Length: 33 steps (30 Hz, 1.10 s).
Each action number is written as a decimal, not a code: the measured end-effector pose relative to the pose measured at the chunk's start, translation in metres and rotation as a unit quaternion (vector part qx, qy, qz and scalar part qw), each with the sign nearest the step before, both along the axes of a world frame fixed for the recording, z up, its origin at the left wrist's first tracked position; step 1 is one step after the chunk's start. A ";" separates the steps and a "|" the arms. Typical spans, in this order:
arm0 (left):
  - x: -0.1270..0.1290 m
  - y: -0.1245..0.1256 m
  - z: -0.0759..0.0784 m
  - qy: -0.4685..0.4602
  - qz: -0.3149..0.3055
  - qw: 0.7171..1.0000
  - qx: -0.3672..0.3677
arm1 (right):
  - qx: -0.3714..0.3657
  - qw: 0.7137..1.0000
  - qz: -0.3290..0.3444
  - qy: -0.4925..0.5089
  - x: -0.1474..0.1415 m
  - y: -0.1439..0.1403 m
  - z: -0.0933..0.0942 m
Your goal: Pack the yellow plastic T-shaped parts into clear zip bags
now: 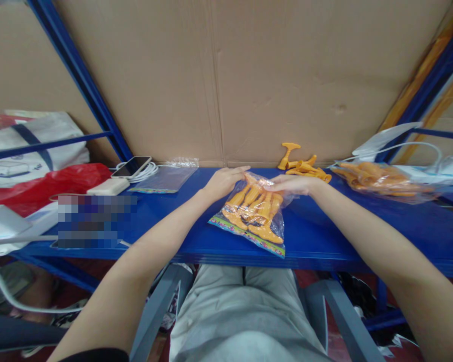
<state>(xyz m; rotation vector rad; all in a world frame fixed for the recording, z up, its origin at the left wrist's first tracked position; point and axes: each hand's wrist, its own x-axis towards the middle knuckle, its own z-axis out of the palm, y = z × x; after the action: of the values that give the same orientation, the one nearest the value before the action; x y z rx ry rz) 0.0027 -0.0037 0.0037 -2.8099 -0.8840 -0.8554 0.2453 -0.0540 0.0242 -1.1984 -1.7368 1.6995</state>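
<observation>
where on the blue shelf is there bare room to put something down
Bare blue shelf lies between the held bag of orange parts and the big orange-filled bag at right, and between the left hand and the blurred patch. The back left is crowded: phone, cable, empty bags.

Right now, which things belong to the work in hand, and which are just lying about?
In hand: left hand, right hand, filled bag, loose orange pieces, supply bag, empty bags.

Lying about: phone, white cable, red bag.
</observation>
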 end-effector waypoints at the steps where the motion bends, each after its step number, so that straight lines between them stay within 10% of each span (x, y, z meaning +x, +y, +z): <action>1: 0.001 -0.002 0.001 -0.006 -0.001 1.000 -0.006 | -0.002 1.000 0.005 -0.001 0.001 0.000 0.001; 12: 0.006 -0.004 -0.002 -0.022 -0.019 0.999 -0.021 | 0.019 0.998 -0.040 0.037 -0.022 -0.003 -0.011; 20: -0.018 0.021 -0.005 -0.094 0.046 0.993 0.051 | 0.049 0.969 -0.207 0.127 -0.005 0.011 -0.004; 26: -0.039 0.038 -0.009 -0.094 0.138 0.984 0.057 | 0.132 0.818 -0.488 0.274 0.021 0.035 0.003; 33: -0.038 0.040 -0.013 -0.065 0.150 0.986 0.042 | 0.188 0.648 -0.615 0.408 0.071 0.050 0.019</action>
<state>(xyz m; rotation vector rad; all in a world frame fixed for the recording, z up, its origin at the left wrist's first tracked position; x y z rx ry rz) -0.0352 0.0360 -0.0093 -2.4839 -1.2186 -1.0075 0.3159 -0.0038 0.0429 -0.7893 -0.3523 0.6812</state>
